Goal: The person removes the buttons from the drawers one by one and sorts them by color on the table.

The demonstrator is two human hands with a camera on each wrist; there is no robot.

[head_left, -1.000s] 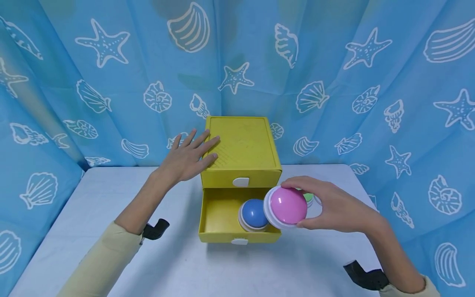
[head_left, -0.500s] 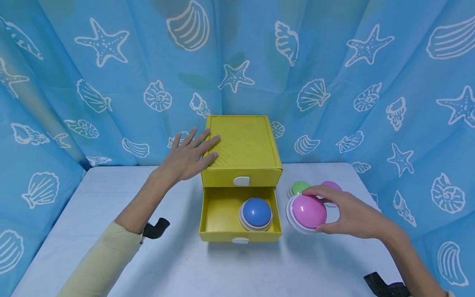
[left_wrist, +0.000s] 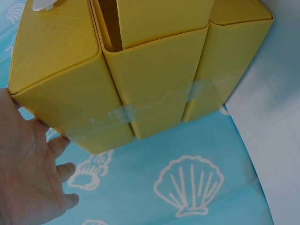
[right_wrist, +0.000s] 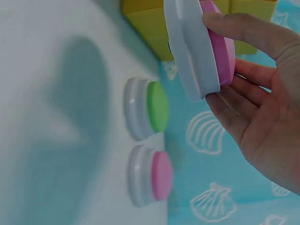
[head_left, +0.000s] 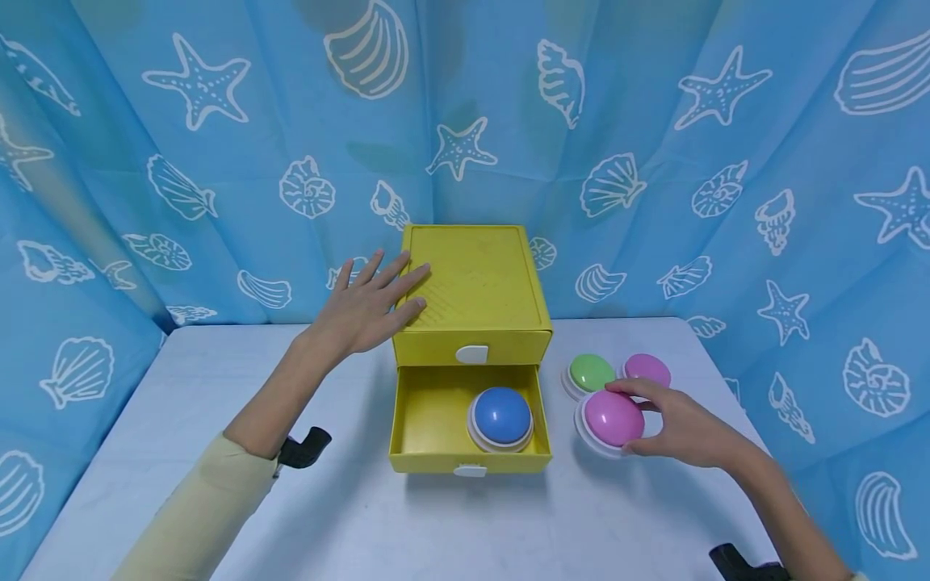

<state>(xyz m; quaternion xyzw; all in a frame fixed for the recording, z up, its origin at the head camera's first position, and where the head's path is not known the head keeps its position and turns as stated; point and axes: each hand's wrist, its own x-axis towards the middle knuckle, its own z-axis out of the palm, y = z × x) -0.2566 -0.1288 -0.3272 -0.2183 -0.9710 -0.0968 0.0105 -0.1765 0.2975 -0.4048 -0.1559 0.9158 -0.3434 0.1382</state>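
Pink-domed button is pinched by the right hand, just above the white tabletop and to the right of the pulled-out lower drawer. Just behind it, a green-domed button and a second pink one stand side by side, while a blue-domed button sits in the drawer's right half. Farther left, the left hand, spread and gripping nothing, touches the left edge of the yellow cabinet's top.
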